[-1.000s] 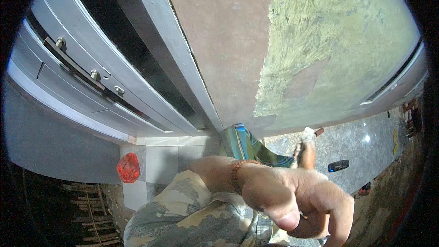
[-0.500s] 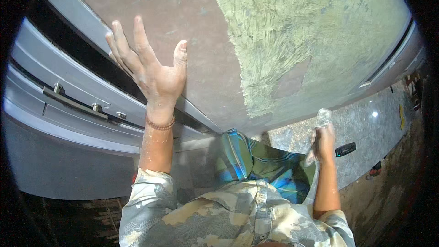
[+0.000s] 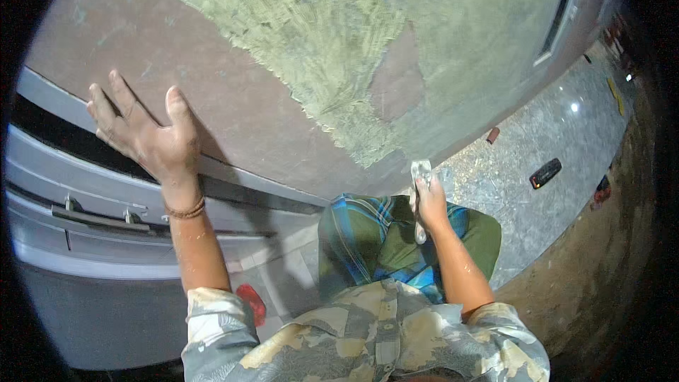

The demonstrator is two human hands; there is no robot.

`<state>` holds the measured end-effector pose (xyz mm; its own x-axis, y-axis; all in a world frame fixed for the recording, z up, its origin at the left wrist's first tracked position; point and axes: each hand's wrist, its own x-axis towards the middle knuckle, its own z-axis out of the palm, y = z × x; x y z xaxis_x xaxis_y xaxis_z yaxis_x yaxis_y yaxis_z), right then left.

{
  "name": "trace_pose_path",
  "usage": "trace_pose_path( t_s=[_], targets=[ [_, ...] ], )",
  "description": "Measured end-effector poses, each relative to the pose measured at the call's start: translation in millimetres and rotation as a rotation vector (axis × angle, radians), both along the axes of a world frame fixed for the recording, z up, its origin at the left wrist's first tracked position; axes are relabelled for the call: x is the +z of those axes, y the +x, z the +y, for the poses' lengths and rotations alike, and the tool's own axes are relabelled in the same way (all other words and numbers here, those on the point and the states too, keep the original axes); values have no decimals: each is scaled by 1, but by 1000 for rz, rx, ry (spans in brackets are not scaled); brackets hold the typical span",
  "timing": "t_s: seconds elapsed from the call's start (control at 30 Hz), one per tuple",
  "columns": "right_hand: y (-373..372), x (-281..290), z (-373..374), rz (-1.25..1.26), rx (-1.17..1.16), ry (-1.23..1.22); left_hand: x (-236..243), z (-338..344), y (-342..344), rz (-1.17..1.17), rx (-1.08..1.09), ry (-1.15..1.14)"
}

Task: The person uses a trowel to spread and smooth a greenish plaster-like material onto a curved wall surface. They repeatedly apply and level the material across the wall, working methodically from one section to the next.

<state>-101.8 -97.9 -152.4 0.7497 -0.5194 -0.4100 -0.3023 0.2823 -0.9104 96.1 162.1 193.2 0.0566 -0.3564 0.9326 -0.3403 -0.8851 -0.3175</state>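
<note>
My left hand (image 3: 163,134) is open, fingers spread, against or just off the pinkish wall (image 3: 240,113), beside a grey door (image 3: 85,205) with a metal bar handle (image 3: 99,218). My right hand (image 3: 433,204) grips a whitish, smeared flat scraper (image 3: 421,168), its head pointing toward the wall's lower part. Above it spreads a rough pale yellow-green coating (image 3: 297,35) with a bare pink patch (image 3: 396,74). Below my hands are my green-and-blue plaid lower garment (image 3: 361,240) and my camouflage shirt (image 3: 332,339).
A dark oblong object (image 3: 544,173), a reddish cylinder (image 3: 493,136) and a yellow strip (image 3: 615,95) lie on the mottled grey floor (image 3: 530,226) at right. A red item (image 3: 251,304) rests on tiles beside my left sleeve. A second frame (image 3: 559,14) edges the wall's right.
My left hand rose from low in front of my body to spread near the wall. The view has turned. My right hand with the scraper has shifted toward the middle of the picture.
</note>
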Motion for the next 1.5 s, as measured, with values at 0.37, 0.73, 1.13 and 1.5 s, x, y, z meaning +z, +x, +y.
trace_pose_path(
  t_s=[0.37,0.73,1.13,1.5],
  targets=[
    [120,156,-78,-527,-300,-692,29,36,23,-124,-187,194],
    [170,158,-103,-699,-478,-957,24,34,22,-4,-189,138],
    [134,144,-78,-696,-429,-586,-99,-63,-54,529,-492,279],
    [111,131,19,-812,171,643,-223,-120,-109,1891,-1083,-862]
  ],
)
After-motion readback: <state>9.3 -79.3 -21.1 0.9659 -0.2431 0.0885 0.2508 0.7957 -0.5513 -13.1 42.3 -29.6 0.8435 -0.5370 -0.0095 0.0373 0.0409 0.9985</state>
